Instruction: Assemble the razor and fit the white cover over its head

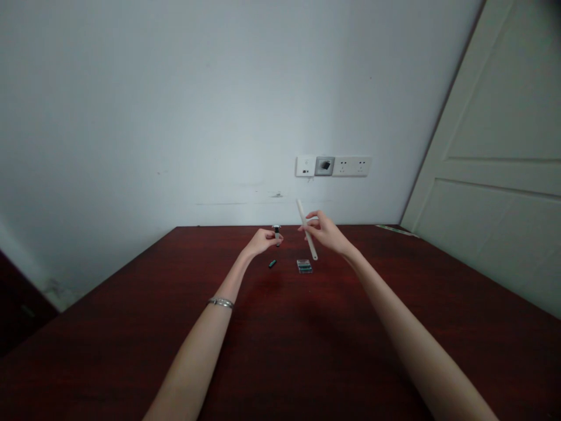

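Pinching a slim white plastic rod (302,213) near its middle above the dark red wooden table (280,351), the right hand (328,235) holds something likely light, stiff and slippery, while the left hand (260,241) pinches a small dark cylinder (276,230).

Slim white rod (306,229): plain, straight, matte. Pinched around mid-length in the right hand (326,233), clear of the table, over its far middle. Tilted, upper end leaning left and up against the wall behind, lower end pointing down and right.

Small dark piece (276,232): short, stubby, silvery at the top. Held upright at the fingertips of the left hand (262,241), just left of the rod, not touching it. Too small for finer detail.
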The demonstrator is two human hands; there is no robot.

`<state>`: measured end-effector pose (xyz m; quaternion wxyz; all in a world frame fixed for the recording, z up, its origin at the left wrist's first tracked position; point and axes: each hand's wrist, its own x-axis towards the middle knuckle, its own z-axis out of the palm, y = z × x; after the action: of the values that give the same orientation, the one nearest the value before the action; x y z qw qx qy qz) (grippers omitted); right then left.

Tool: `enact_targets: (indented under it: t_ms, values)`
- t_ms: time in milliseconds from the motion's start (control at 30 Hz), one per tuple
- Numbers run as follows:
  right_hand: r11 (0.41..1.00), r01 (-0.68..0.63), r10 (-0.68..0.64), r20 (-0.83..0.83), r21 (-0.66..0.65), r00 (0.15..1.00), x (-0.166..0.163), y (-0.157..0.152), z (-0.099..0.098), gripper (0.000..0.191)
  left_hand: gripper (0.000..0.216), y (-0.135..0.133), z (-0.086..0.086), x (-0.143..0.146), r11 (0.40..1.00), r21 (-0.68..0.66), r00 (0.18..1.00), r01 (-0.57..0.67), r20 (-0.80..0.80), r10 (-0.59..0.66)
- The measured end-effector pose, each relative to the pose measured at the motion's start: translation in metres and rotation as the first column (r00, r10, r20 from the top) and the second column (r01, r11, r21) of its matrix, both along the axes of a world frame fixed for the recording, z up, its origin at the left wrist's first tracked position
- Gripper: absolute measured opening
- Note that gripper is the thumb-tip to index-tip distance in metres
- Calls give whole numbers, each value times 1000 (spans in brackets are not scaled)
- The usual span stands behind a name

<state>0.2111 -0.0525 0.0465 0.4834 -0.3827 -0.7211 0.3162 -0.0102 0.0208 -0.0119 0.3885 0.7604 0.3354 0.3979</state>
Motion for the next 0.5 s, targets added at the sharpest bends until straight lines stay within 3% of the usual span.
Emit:
enact_targets:
  t_ms: [100,267,500]
  values:
    - [994,48,-56,78,95,995,14,4,9,17,20,0,-2,2,1000,0,1000,8,-19,-8]
    - [966,162,-211,246,203,946,28,1,20,22,15,-4,-1,7,998,65,993,2,-121,6]
    - [943,133,-252,395,304,884,23,-9,24,26,11,-11,2,13,961,275,920,-32,-367,136]
